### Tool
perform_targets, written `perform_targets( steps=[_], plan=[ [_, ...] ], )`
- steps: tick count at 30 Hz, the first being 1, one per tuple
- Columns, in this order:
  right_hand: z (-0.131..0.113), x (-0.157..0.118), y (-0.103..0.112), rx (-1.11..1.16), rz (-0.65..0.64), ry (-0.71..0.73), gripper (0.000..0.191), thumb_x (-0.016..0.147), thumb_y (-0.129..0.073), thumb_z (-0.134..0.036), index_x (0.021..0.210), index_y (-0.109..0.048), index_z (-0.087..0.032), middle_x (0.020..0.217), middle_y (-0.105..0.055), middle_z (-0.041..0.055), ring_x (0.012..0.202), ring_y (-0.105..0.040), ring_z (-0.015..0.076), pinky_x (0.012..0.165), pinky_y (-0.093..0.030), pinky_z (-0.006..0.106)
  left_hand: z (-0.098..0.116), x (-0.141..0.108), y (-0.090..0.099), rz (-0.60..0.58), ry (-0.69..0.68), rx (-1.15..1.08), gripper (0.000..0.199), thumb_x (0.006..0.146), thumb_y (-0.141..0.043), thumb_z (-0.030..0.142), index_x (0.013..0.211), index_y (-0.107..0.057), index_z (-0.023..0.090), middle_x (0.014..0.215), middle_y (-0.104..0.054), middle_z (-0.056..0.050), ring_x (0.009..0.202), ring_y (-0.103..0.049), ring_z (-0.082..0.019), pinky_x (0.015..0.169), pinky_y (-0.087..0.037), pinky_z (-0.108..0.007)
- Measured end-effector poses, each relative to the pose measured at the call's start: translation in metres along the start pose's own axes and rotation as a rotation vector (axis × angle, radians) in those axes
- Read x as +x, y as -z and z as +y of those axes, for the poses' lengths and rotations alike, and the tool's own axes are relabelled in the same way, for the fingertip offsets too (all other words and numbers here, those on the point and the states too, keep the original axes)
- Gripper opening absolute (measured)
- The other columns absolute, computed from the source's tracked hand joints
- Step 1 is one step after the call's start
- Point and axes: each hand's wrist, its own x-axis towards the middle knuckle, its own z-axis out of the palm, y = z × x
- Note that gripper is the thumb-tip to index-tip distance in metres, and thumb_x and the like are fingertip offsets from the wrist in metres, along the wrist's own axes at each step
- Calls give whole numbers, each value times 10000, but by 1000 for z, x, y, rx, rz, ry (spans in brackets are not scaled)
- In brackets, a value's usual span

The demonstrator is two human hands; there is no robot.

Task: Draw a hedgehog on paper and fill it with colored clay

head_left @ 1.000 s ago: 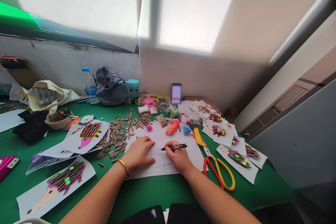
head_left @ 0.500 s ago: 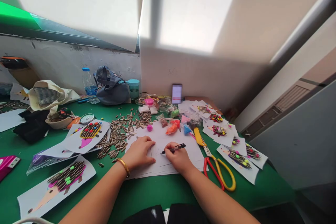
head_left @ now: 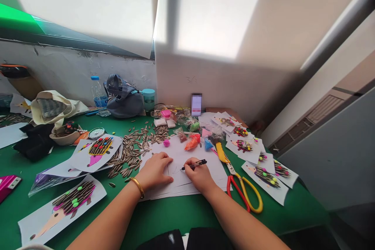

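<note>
Pen (head_left: 197,163) edging along, I'm gripping it firmly in my right hand (head_left: 200,174) while my open left hand (head_left: 154,170) is pinning the paper (head_left: 211,175) steady.

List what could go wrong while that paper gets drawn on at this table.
The pen in the right hand could skid, since the paper stack looks loose and only the left hand pins it. An elbow might knock the sunflower seeds beside it off the table. The red-and-yellow scissors lie close to the right forearm and could get bumped.
</note>
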Motion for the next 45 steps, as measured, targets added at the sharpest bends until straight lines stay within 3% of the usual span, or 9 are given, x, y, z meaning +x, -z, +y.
perform_targets(
  steps=[8,16,45],
  plan=[
    [-3,-1,3,88,41,42,167,857,-515,-287,828,-662,-215,813,-682,15,761,-632,178,702,-494,283,-2,0,-2,9,-9,-7,669,609,-771,473,1229,-629,266,1246,-576,-87,1147,-536,-312,993,-419,-381],
    [-3,1,2,56,-22,56,162,876,-540,-289,895,-689,-229,885,-708,14,837,-649,181,749,-504,284,1,-1,0,10,-5,-1,656,615,-775,460,1221,-633,253,1234,-579,-83,1134,-535,-305,998,-416,-378],
    [2,4,1,35,14,27,172,851,-520,-279,854,-679,-211,858,-704,21,828,-648,190,748,-481,284,2,1,3,-13,0,14,681,635,-756,463,1260,-620,228,1266,-567,-96,1140,-531,-304,999,-420,-372]
  ],
)
